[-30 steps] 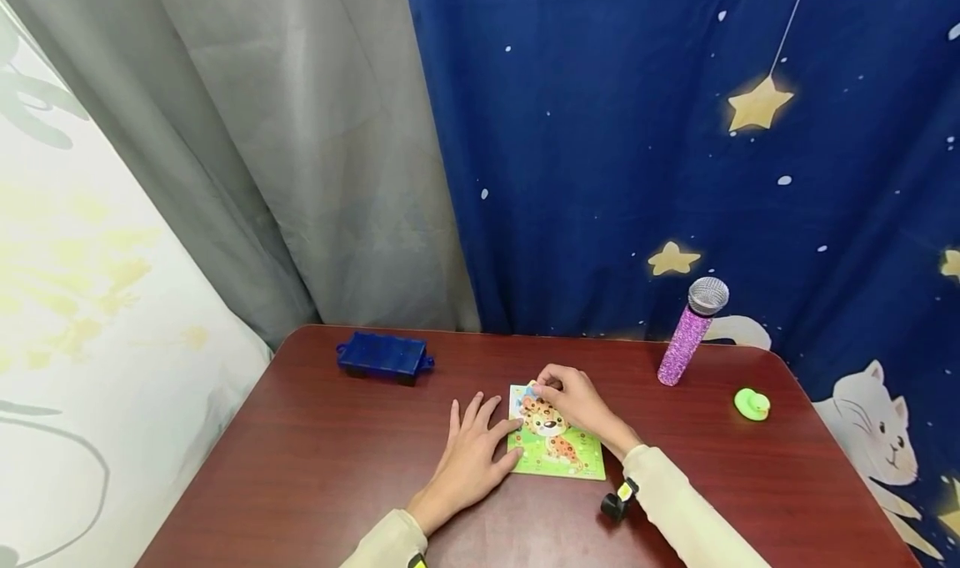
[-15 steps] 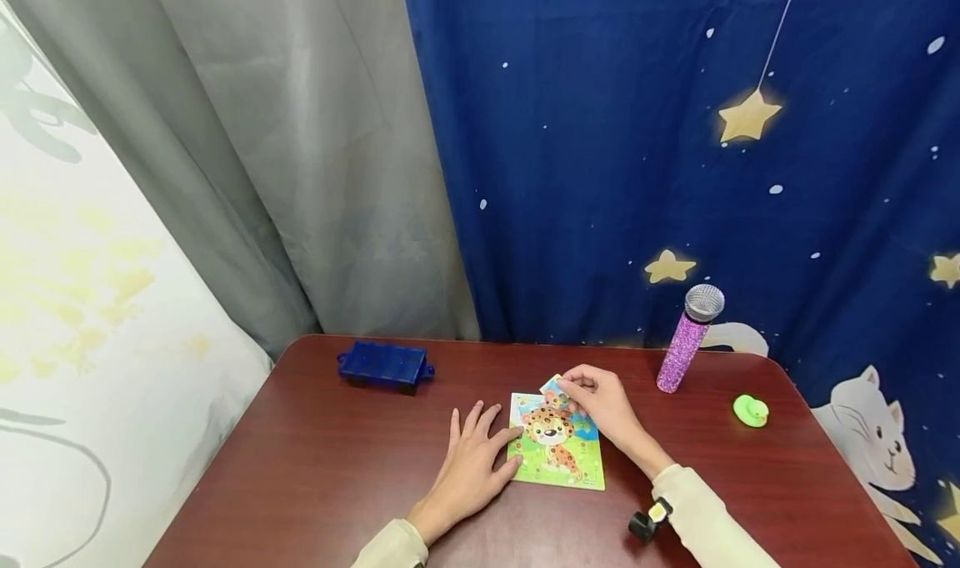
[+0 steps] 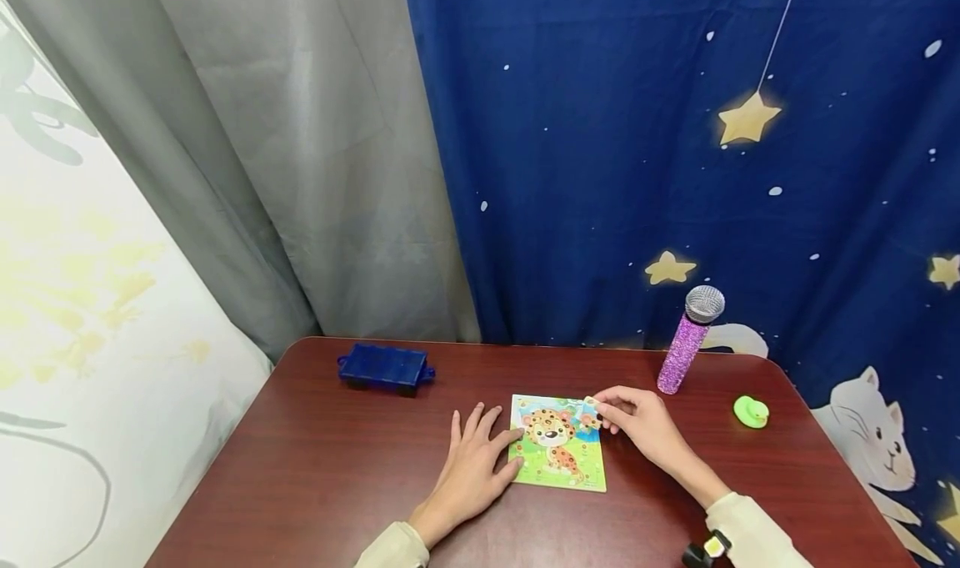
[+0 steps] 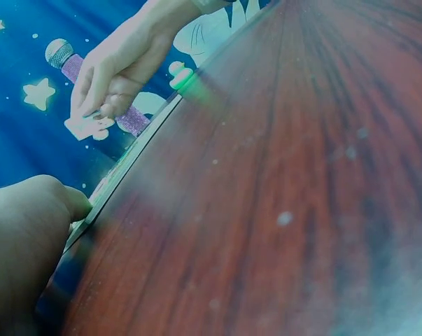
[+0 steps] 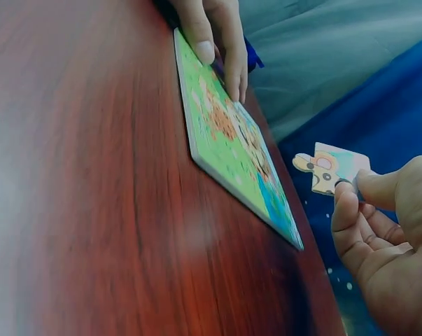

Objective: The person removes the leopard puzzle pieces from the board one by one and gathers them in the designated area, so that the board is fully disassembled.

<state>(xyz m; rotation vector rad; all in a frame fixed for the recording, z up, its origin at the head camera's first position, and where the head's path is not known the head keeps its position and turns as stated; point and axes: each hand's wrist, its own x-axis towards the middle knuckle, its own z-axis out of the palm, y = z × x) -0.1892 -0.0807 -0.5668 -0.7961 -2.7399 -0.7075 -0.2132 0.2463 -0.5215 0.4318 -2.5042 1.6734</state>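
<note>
A square puzzle board (image 3: 534, 473) printed with a spotted leopard cub on green and blue lies flat on the table. My left hand (image 3: 469, 464) is spread on the tabletop, with thumb and index fingertips on the board's left edge. My right hand (image 3: 647, 429) pinches a jigsaw piece (image 5: 328, 169) between thumb and index finger. The right wrist view shows an ear, spots and pale blue on that piece, and a rounded knob at one side. It is held in the air by the board's upper right corner, apart from the surface.
A dark blue toy wagon (image 3: 385, 366) stands at the back left of the brown table (image 3: 337, 468). Toward the back right stands a purple glitter microphone (image 3: 684, 353), and a green toy duck (image 3: 751, 411) sits to its right. Curtains hang behind the table.
My right hand has lifted the jigsaw piece from the board's upper left and carried it rightward to the upper right corner. The left hand stays in place. The view has tilted slightly upward.
</note>
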